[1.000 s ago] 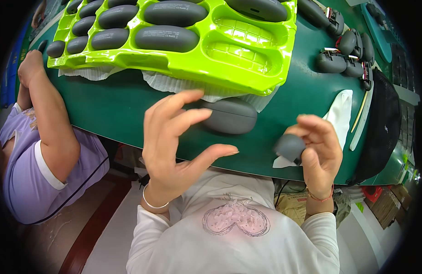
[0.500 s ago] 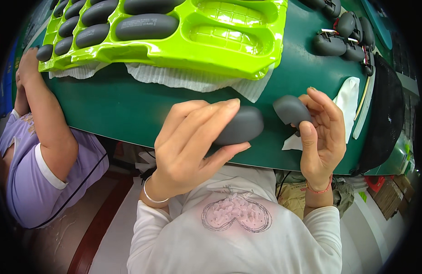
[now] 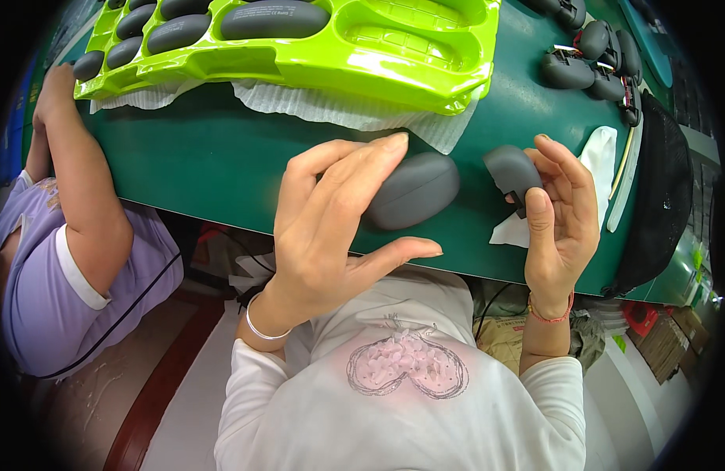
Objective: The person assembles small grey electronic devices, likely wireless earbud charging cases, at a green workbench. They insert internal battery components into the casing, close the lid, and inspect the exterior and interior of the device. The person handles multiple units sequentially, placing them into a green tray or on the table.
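Observation:
A rounded, dark grey case (image 3: pixel 417 192) with a seam along its side appears to rest on the green table in front of me. Around its left side my left hand (image 3: pixel 327 212) is spread, the thumb stretched out and apart from the case. Whether the fingertips behind still touch it, I cannot tell. To the right, my right hand (image 3: pixel 563 212) pinches a dark grey curved shell piece (image 3: pixel 510 171) between thumb and fingers, tilted, with a notched lower edge. Part of that piece is hidden by the fingers.
A bright green tray (image 3: pixel 300 67) of similar grey cases stands at the back, over white paper (image 3: pixel 315 110). Grey pieces with wires (image 3: pixel 571 71) lie back right. A white cloth (image 3: pixel 598 161), a thin stick (image 3: pixel 620 169) and a black bag (image 3: pixel 653 212) are at right. A co-worker's arm (image 3: pixel 87 180) is at left.
My left hand has opened, its thumb moving away from the case, which now sits turned with its seam showing. The shell piece in my right hand has tilted and shifted slightly right.

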Tool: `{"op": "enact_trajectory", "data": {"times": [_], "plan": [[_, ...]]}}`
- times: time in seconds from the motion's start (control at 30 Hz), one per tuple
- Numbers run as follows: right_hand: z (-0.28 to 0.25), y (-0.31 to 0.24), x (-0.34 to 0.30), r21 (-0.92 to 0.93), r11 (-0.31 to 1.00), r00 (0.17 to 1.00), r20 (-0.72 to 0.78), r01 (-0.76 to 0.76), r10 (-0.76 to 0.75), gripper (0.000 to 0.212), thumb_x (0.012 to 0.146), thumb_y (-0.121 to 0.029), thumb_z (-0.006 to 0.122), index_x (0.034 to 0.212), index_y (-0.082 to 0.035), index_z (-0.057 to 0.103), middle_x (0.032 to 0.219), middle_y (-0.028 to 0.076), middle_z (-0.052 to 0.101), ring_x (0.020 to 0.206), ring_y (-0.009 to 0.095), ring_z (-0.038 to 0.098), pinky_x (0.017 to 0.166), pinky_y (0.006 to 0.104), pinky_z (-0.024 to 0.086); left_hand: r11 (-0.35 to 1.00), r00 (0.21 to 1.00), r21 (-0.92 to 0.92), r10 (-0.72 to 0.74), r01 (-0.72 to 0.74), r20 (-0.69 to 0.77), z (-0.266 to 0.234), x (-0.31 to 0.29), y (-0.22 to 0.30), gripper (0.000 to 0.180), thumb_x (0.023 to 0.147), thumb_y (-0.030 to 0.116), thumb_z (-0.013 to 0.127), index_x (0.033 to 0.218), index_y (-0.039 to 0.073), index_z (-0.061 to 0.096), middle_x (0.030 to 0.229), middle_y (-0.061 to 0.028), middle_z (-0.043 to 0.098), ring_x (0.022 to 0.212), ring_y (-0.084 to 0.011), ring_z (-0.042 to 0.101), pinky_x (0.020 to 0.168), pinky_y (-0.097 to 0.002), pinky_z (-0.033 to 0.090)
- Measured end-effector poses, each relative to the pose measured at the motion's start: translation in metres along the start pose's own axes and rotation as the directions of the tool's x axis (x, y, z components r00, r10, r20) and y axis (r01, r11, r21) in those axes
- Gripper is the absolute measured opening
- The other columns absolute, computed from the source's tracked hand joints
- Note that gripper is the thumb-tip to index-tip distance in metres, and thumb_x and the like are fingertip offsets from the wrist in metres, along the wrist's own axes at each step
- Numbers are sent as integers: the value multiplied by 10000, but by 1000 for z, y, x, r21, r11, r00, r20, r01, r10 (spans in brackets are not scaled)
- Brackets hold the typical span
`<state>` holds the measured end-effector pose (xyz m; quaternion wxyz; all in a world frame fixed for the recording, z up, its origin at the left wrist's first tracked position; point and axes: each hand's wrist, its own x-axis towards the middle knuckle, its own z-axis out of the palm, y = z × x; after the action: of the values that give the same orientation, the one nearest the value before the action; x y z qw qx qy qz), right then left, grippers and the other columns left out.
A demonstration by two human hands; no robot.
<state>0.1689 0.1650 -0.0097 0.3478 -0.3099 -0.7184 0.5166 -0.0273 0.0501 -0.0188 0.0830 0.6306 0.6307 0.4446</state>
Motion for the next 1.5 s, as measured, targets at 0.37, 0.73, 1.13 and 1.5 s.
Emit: {"op": "enact_trajectory", "data": {"times": [0.37,0.73,1.13,1.5], "plan": [[-1,4,9,-585,740,928,64,332,-366,330,828,-111,678,1121,20,602,1094,198,607,922,296,596,817,343,465,992,996,-130,-9,-3,-93,8,-5,11,756,584,-17,847,1248,-66,487,1022,-212,664,919,-278,640,803,-351,521],[19,-26,-23,495,762,900,339,-417,273,493,853,-21,658,1278,97,438,1167,183,583,1057,206,589,916,315,474,832,973,-507,-215,226,81,-9,-9,32,560,684,79,813,1156,-71,552,978,-179,666,927,-234,647,763,-306,529],[34,-25,-36,190,977,968,245,-96,47,614,798,-18,719,1315,65,398,973,180,670,878,204,664,797,295,529,727,906,-558,-406,401,121,-14,-16,36,373,778,-71,673,1135,-88,568,809,-104,665,670,-95,627,617,-191,507],[34,-24,-41,301,941,970,225,-153,86,605,828,-55,703,1308,101,368,1026,218,639,947,240,645,845,321,514,606,836,-605,-508,516,205,-25,-18,41,522,674,1,785,1142,-89,572,912,-126,657,809,-148,643,623,-209,526]]}}
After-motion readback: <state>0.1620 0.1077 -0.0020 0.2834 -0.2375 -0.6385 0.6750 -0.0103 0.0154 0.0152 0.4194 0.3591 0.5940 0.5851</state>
